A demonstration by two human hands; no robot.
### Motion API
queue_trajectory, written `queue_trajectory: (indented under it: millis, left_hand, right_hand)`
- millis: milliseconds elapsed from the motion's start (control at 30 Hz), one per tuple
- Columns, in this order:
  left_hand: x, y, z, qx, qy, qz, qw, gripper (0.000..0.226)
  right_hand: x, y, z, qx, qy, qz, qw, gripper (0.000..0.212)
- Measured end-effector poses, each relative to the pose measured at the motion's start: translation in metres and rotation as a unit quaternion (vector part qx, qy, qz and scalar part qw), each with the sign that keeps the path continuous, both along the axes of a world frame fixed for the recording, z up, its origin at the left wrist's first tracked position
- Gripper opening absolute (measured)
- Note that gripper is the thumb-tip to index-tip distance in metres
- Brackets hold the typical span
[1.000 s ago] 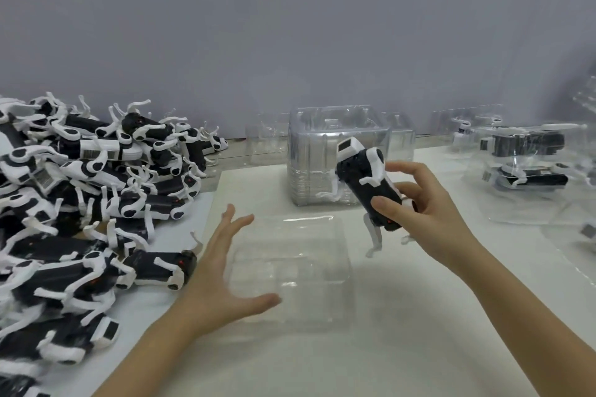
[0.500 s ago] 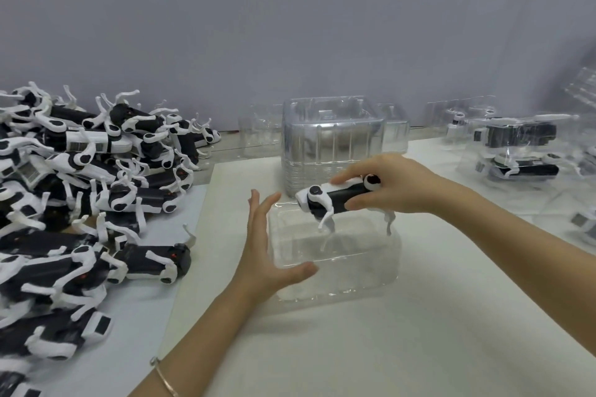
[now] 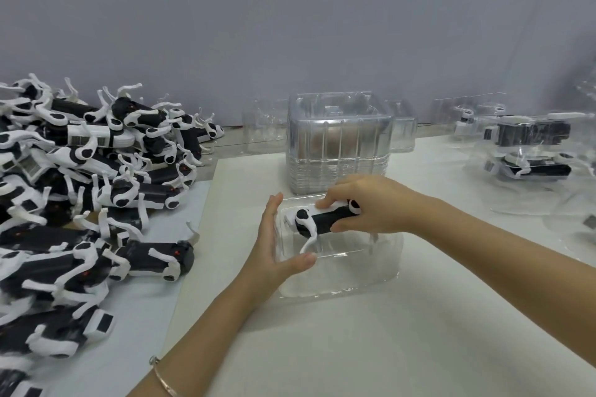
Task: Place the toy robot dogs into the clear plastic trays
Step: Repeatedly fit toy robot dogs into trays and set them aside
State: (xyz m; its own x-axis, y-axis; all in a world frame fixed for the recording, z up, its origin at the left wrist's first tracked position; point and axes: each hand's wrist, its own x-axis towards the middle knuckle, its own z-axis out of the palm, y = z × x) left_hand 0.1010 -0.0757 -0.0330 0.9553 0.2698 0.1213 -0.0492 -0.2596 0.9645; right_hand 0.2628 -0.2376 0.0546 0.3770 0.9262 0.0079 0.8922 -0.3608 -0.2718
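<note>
A black-and-white toy robot dog (image 3: 319, 219) lies on its side in the top of a clear plastic tray (image 3: 364, 271) at the table's middle. My right hand (image 3: 371, 203) grips the dog's body from above, fingers curled over it. My left hand (image 3: 274, 245) holds the tray's left wall, fingers straight along the side and thumb on the near rim. One white leg of the dog hangs down inside the tray.
A big heap of toy robot dogs (image 3: 80, 203) covers the left of the table. A stack of empty clear trays (image 3: 338, 142) stands just behind the tray. Trays holding dogs (image 3: 529, 145) sit at the far right, with loose clear trays near the wall.
My right hand turned the dog level and lowered it from mid-air into the tray. My left hand came onto the tray's left side. The tray now sits nearer the stack.
</note>
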Motion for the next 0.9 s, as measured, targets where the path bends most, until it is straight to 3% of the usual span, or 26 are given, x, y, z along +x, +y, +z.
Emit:
queue_trajectory:
  millis: [300,367,467,600,667,733,800,900]
  left_hand:
    - [0.001,0.002,-0.003,-0.01,-0.013,-0.007,1.0,0.104]
    - [0.002,0.003,-0.004,-0.02,-0.014,-0.006,1.0,0.104]
    - [0.002,0.003,-0.005,-0.029,-0.012,-0.004,0.999,0.105]
    - [0.003,0.001,-0.003,-0.019,-0.009,0.005,1.0,0.106]
    - [0.003,0.002,-0.001,-0.011,-0.004,0.009,1.0,0.106]
    - [0.003,0.006,0.001,0.017,-0.002,0.013,1.0,0.103]
    - [0.004,0.009,0.004,0.034,0.003,0.009,0.999,0.103]
    - [0.008,0.011,0.011,0.03,0.021,-0.002,0.999,0.109]
  right_hand:
    - [0.006,0.001,-0.016,0.055,0.03,-0.03,0.998,0.033]
    - [0.003,0.0,-0.018,0.066,-0.065,0.014,0.996,0.034]
    - [0.004,-0.003,-0.015,0.107,-0.243,0.118,0.957,0.03]
    - [0.001,-0.007,-0.012,0.14,-0.314,0.141,0.928,0.028]
    - [-0.002,-0.007,-0.011,0.11,-0.281,0.109,0.947,0.028]
    - [-0.003,-0.007,-0.01,0.057,-0.18,0.051,0.981,0.027]
    - [-0.003,-0.009,-0.014,-0.007,-0.082,0.015,0.996,0.041]
    - [-0.01,-0.011,-0.017,0.007,-0.07,-0.024,0.997,0.046]
